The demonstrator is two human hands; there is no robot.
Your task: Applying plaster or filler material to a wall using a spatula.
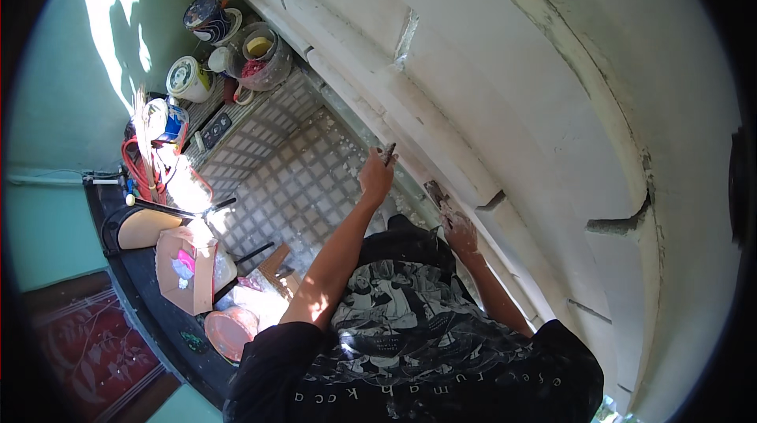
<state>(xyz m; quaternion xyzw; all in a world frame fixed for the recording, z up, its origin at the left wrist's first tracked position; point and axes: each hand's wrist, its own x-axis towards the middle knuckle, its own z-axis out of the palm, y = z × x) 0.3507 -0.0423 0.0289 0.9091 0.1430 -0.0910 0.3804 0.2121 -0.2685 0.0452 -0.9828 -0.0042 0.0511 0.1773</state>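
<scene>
My left hand [376, 175] is closed on a slim dark-handled tool [389, 153] with bits of pale material around it. Lower and to the right, my right hand [460, 235], dusted white, grips a plaster-smeared putty knife [434, 194], its blade close to the white stepped moulding [493, 171] along the wall. The moulding has grooves and grey notches in its long edges. A pale strip with scattered white crumbs runs along the foot of the wall beside both hands.
Left, a slatted shelf [213, 133] holds paint cans [206, 17], buckets [189, 78] and red tubing [132, 167]. Below lie a cardboard box [201, 281], an orange tub [231, 333] and dark rods. The tiled floor [280, 167] is speckled with debris; green walls [55, 123] bound the left.
</scene>
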